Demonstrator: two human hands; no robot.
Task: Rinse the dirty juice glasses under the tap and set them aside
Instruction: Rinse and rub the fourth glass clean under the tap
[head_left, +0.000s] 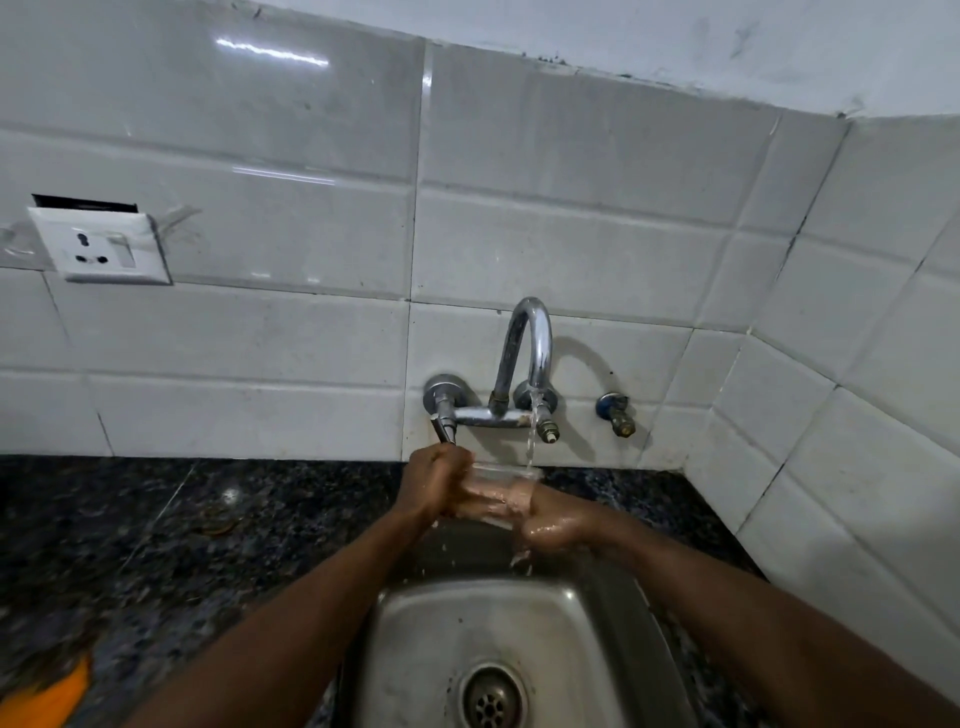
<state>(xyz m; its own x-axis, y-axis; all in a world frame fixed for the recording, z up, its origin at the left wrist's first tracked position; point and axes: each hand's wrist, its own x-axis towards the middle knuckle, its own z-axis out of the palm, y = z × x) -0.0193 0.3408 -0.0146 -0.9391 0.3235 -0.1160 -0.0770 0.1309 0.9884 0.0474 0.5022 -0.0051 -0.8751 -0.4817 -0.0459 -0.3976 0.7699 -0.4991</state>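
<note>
Water (531, 431) runs from the tap (524, 358) into the clear glass (501, 491), which we hold above the sink (415, 629). Our left hand (436, 483) curls its fingers round the glass at nine o'clock; our wet right hand (550, 525) wraps it from four o'clock.

Dark granite counter (156, 545); steel sink (415, 649) inset; orange object (57, 696) lower left

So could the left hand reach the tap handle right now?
Probably yes. The left hand is just below the tap handle with nothing between, but it holds the glass, so it would need to let go first.
</note>
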